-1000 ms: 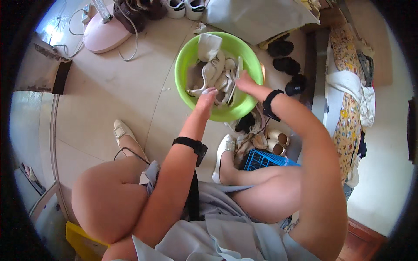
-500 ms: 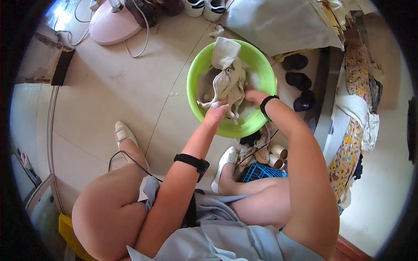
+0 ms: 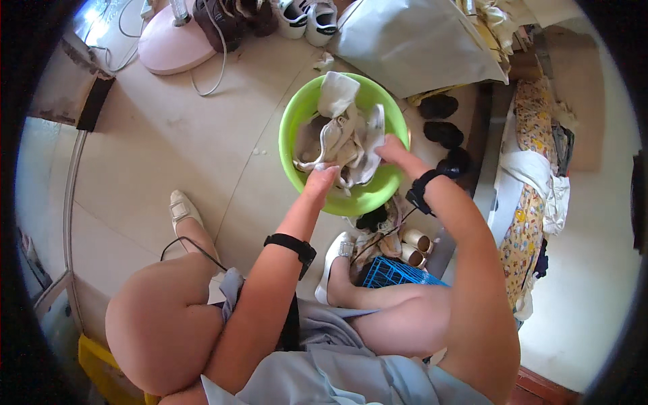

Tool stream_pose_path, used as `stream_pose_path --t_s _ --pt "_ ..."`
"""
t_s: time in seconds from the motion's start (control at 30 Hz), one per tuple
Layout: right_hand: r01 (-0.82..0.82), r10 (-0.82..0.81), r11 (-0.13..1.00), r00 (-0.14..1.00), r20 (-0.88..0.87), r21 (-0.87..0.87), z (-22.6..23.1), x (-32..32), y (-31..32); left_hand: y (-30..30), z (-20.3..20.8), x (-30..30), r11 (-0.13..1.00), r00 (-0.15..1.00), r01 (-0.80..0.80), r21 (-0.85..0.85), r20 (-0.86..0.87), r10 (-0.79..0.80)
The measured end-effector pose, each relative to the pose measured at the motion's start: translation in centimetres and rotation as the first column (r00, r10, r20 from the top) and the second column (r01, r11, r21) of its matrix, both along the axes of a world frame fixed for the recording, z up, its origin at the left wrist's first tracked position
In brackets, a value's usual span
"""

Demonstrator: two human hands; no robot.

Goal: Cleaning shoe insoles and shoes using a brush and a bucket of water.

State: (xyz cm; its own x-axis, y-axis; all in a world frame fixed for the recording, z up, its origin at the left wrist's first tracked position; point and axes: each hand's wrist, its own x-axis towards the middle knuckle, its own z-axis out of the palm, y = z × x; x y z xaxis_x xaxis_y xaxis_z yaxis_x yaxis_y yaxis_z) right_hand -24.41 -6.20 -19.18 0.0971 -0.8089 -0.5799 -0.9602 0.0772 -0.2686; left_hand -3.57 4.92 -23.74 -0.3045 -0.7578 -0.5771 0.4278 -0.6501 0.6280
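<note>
A round lime-green basin [image 3: 289, 138] stands on the floor in front of me, with wet off-white canvas shoes [image 3: 336, 138] heaped in murky water. My right hand [image 3: 391, 149] is closed on the side of a long whitish shoe [image 3: 373, 138], tilted up along the basin's right inner wall. My left hand [image 3: 322, 178] is closed at the near side of the heap, gripping the edge of an off-white shoe; its fingertips are partly hidden. A pale flat flap [image 3: 338, 94] leans on the far rim. Black bands circle both forearms.
Dark shoes [image 3: 442, 133] line the floor right of the basin. Sneakers [image 3: 320, 23] and a pink round base [image 3: 174, 42] with a cable stand at the far side. A large grey-white bag [image 3: 412, 44] lies far right. Near my right foot is a blue wire basket [image 3: 398, 272].
My right hand has come up from inside the basin, raising the whitish shoe on the right. My left hand stays at the heap's near edge. The view has shifted slightly.
</note>
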Motion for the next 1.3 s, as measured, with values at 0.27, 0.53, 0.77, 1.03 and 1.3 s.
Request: stream_pose_path --t_s 0.27,0.53,0.77,1.03,1.3 --pt "0.224 -0.214 0.971 0.970 -0.118 0.079 3.9 1.9 0.6 -0.2 -1.8 -0.3 0.999 1.000 0.007 0.038 0.026 -0.008" --pt "0.342 -0.311 0.908 0.937 -0.157 0.243 -3.3 1.3 1.1 0.2 -2.2 0.8 1.000 0.999 0.002 0.019 0.052 -0.003" --pt "-0.484 0.651 0.743 0.681 -0.334 0.462 -7.0 -0.7 -0.3 -0.1 -0.3 -0.2 0.998 0.997 -0.036 0.052 0.074 0.032" --pt "0.362 -0.296 0.871 0.926 -0.234 0.331 -11.6 0.6 0.3 0.2 -0.6 0.9 0.996 0.996 -0.076 0.048 0.055 0.073" --pt "0.288 -0.223 0.930 0.937 -0.269 0.231 -10.7 -2.9 -0.9 -0.4 1.1 -0.2 0.998 1.000 -0.007 0.061 0.020 0.006"
